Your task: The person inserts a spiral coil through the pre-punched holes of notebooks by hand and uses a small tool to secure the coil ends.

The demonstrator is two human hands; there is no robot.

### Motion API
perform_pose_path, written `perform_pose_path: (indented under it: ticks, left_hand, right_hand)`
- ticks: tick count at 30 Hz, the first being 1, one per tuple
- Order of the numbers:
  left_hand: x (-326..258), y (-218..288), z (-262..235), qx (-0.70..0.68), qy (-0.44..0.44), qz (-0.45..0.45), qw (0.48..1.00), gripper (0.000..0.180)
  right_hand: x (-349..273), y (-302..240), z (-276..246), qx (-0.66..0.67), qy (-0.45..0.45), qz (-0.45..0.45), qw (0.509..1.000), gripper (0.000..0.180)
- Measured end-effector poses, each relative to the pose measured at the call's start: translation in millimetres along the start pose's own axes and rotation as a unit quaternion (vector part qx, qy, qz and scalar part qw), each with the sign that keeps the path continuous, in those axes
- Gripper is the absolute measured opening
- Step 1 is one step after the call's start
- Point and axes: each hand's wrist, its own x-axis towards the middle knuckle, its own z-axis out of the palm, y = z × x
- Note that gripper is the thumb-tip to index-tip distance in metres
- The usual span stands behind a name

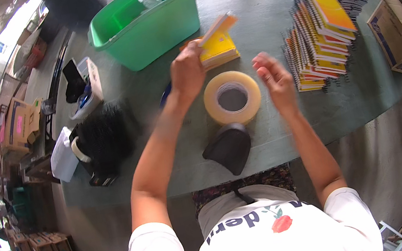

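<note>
A thin yellow-and-orange notebook, blurred and tilted up, is gripped in my left hand, which is closed on its near end. Under it lies a short stack of small yellow notebooks. To the right, my right hand is in the air with nothing visible in it, its fingers loosely bent and apart from the thumb. Between my forearms a large roll of clear tape lies flat, and a black curved object touches its near side.
A green plastic tub stands beyond my left hand. Spiral notebooks rise in a leaning stack at the right, near a cardboard box. At the left are a clear container and a black bundle on the green table.
</note>
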Motion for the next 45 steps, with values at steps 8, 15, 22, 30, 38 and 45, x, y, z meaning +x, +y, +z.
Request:
perform_pose_path:
  ticks: [8,15,22,30,38,45]
  left_hand:
    - [-102.4,15.8,-35.1,-0.192,-0.191,-0.061,0.961,0.024]
    - [-136.1,-55.6,-53.3,0.177,-0.150,0.016,0.973,0.039]
    - [-97.9,-7.0,-45.2,0.100,-0.164,0.000,0.981,0.043]
    - [-87.3,15.7,-76.7,-0.177,-0.045,-0.180,0.966,0.017]
    - [-92.5,30.5,-64.0,-0.125,-0.019,-0.148,0.981,0.022]
    - [-78.0,39.5,-72.8,-0.078,-0.083,-0.242,0.964,0.020]
  right_hand:
    - [22.2,-63.7,-7.5,-0.035,-0.162,0.055,0.985,0.018]
    - [15.1,-63.7,49.8,-0.406,-0.315,-0.128,0.848,0.018]
    - [16.2,-56.9,78.1,-0.527,-0.336,-0.108,0.773,0.020]
    - [7.9,-44.8,81.6,-0.513,-0.242,-0.176,0.805,0.029]
    - [8.3,-50.3,79.1,-0.448,-0.252,-0.175,0.840,0.016]
    - [9.0,-48.2,74.2,-0.373,-0.263,-0.176,0.872,0.010]
